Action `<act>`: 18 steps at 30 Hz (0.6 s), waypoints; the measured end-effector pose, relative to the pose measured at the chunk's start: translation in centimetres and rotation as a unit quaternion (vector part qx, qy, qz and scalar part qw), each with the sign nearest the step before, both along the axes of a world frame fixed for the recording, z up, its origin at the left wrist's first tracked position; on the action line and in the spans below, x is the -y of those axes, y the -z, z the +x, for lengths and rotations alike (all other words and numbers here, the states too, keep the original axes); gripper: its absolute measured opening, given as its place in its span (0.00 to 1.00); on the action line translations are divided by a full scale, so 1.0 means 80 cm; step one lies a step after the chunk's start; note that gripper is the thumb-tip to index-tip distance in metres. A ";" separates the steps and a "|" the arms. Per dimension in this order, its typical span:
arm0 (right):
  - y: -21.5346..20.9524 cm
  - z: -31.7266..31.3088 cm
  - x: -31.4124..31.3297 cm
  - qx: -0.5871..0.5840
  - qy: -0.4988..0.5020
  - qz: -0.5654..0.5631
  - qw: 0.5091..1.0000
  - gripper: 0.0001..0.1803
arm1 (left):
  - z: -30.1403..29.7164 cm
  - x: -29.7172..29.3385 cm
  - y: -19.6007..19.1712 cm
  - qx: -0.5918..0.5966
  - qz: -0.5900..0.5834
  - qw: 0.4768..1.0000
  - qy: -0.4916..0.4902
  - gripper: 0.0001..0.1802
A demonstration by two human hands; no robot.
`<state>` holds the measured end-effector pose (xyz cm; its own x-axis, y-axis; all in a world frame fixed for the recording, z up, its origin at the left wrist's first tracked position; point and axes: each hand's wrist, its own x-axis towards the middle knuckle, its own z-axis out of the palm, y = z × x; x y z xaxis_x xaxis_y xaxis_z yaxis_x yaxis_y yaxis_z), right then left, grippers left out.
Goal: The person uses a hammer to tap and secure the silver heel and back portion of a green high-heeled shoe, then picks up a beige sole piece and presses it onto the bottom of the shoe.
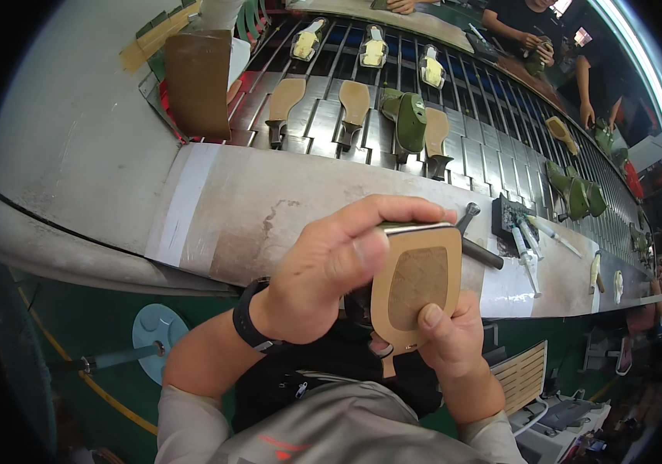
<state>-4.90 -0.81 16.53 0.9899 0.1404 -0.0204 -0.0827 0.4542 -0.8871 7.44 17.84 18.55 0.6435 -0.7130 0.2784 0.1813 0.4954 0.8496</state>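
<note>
A shoe [402, 298] with a tan sole and a darker textured patch on its forepart is held in front of my chest, sole facing me. Along its far edge shows a thin strip of green. My left hand [327, 263] wraps around the far left side, with the thumb near the sole's edge. Gripping the near right side, my right hand [451, 334] presses its thumb on the tan sole. The underside away from me is hidden. Just past the shoe, a tool with a metal head and dark handle [482, 253] lies on the bench.
Ahead, a slatted conveyor [311, 127] carries tan heeled soles [355, 104], green shoes [408, 124] and pieces with yellow padding [373, 48]. A black box [507, 216] and several syringes [530, 255] are at right on the bench [246, 209]. Co-workers [528, 31] work across the conveyor.
</note>
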 end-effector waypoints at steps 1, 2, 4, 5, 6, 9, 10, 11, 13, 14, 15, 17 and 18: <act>-0.001 0.003 0.002 -0.006 0.002 -0.002 1.000 0.20 | 0.005 0.004 0.005 0.025 -0.012 1.000 -0.003 0.44; -0.001 0.005 0.004 -0.012 0.003 -0.003 1.000 0.21 | 0.006 0.006 0.005 0.022 -0.014 1.000 0.000 0.44; -0.002 0.008 0.002 -0.008 0.011 -0.005 1.000 0.22 | 0.007 0.009 0.000 0.033 0.021 0.999 -0.013 0.39; -0.003 0.009 0.001 -0.001 0.017 -0.004 1.000 0.23 | 0.009 0.010 0.000 0.031 0.020 0.999 -0.011 0.39; -0.003 0.011 0.001 -0.004 0.018 -0.005 1.000 0.23 | 0.012 0.011 0.001 0.058 0.031 0.997 -0.027 0.37; -0.003 0.020 0.006 -0.015 0.026 -0.025 0.999 0.25 | 0.024 0.018 -0.001 0.075 0.038 0.995 -0.048 0.36; -0.001 0.026 0.009 -0.015 0.028 -0.009 0.999 0.25 | 0.030 0.022 -0.002 0.071 0.036 0.995 -0.054 0.36; 0.001 0.031 0.012 -0.016 0.030 0.007 0.999 0.26 | 0.036 0.026 0.004 0.043 0.013 0.998 -0.035 0.36; 0.005 0.037 0.015 -0.013 0.033 0.017 0.999 0.27 | 0.045 0.028 0.009 0.050 0.008 0.998 -0.033 0.35; 0.007 0.039 0.017 -0.008 0.035 0.027 0.999 0.27 | 0.049 0.030 0.013 0.060 0.004 0.998 -0.031 0.34; 0.007 0.041 0.018 -0.017 0.043 0.029 0.999 0.27 | 0.053 0.032 0.020 0.078 -0.005 0.996 -0.040 0.33; 0.004 0.042 0.015 -0.020 0.055 0.028 0.998 0.26 | 0.057 0.032 0.023 0.090 -0.009 0.995 -0.043 0.32; 0.003 0.041 0.013 -0.020 0.066 0.027 0.997 0.25 | 0.057 0.032 0.025 0.106 -0.014 0.993 -0.049 0.31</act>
